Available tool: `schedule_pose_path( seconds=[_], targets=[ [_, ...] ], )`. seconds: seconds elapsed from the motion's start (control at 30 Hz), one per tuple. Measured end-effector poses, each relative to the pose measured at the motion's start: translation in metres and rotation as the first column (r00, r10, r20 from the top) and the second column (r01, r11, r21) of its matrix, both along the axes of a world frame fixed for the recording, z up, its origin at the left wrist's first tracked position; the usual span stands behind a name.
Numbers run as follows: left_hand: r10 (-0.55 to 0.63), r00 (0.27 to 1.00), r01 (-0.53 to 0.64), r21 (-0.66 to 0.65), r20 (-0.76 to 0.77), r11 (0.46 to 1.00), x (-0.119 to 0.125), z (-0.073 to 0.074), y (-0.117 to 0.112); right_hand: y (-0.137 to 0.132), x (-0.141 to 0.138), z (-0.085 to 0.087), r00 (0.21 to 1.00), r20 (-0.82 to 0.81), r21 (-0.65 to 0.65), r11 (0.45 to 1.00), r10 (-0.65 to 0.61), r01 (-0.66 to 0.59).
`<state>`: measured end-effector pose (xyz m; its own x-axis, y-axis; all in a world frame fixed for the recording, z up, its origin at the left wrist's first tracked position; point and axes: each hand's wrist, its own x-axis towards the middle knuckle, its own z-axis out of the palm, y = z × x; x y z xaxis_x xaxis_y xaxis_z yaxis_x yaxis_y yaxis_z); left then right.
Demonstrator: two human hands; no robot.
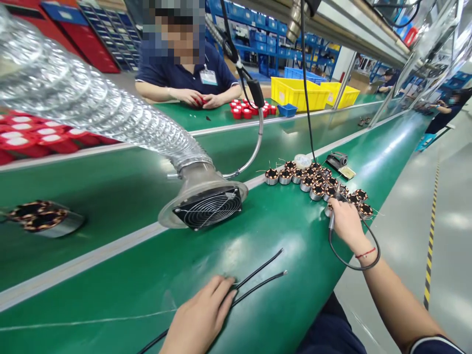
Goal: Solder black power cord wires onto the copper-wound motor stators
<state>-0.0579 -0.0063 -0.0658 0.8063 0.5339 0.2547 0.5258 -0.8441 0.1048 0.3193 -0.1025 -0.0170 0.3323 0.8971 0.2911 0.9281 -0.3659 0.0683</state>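
My left hand (206, 312) is closed on a black cable (260, 286), low at the table's front. Two cable ends point right past the fingertips, with bare tips. A thin pale wire (96, 321) runs left from the same hand. At the right, my right hand (345, 221) grips what looks like a soldering iron (331, 221), its black cord (354, 268) looping under the wrist. That hand is at the near side of a cluster of motor stators (317, 191) with copper windings; whether it touches one I cannot tell.
A fume extractor fan (208, 209) on a silver duct (110, 105) hangs over the green table (206, 250). Behind the stators lies a small black stand (336, 160). A lone stator group (46, 219) sits left. Across, a co-worker (184, 73) handles red parts near yellow bins (291, 93).
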Motion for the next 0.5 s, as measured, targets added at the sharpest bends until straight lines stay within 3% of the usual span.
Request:
schedule_pose_path(
  seconds=[0.13,0.27,0.33,0.43,0.5],
  targets=[
    [-0.092,0.996,0.092,-0.113,0.003,0.989,-0.001,-0.002,0.000,0.008,-0.040,-0.002,0.962,-0.117,0.025,0.970,0.245,-0.244],
    [-0.080,0.993,0.100,-0.259,0.088,0.961,0.003,0.005,-0.005,0.016,-0.076,-0.006,0.820,-0.246,0.088,0.855,0.517,-0.512],
    [-0.014,0.986,0.071,-0.334,0.168,0.940,0.003,0.009,-0.007,0.020,-0.087,-0.010,0.792,-0.285,0.143,0.841,0.539,-0.521],
    [0.126,0.960,0.004,-0.462,0.251,0.887,0.002,0.011,-0.003,0.025,-0.102,-0.017,0.824,-0.344,0.212,0.892,0.450,-0.399],
    [0.239,0.936,-0.049,-0.574,0.260,0.817,0.000,0.012,0.001,0.029,-0.113,-0.022,0.826,-0.397,0.229,0.915,0.400,-0.332]
  ],
)
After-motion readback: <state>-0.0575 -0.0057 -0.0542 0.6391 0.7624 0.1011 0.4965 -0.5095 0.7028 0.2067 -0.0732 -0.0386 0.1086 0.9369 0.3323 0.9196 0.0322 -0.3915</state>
